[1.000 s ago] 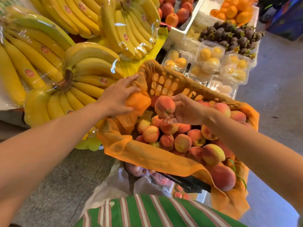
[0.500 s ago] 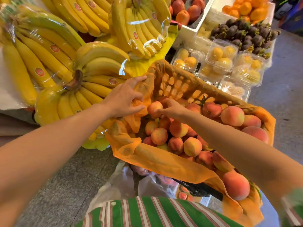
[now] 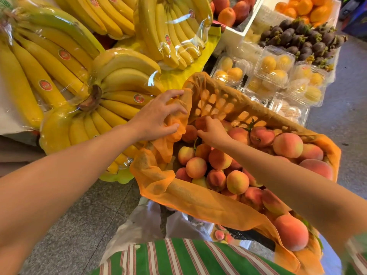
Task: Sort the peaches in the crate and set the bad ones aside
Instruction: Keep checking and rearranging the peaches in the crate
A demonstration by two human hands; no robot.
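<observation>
Right hand (image 3: 213, 130) lowered its peach (image 3: 199, 124) into crate (image 3: 220, 100) — left hand (image 3: 156, 118) grips liner (image 3: 198, 203).

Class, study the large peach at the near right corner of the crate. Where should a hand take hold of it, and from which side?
Cup the large peach round its widest part, the grip coming from above. It lies on top with its rounded upper half bare, while the orange liner wraps its lower near side.
</observation>
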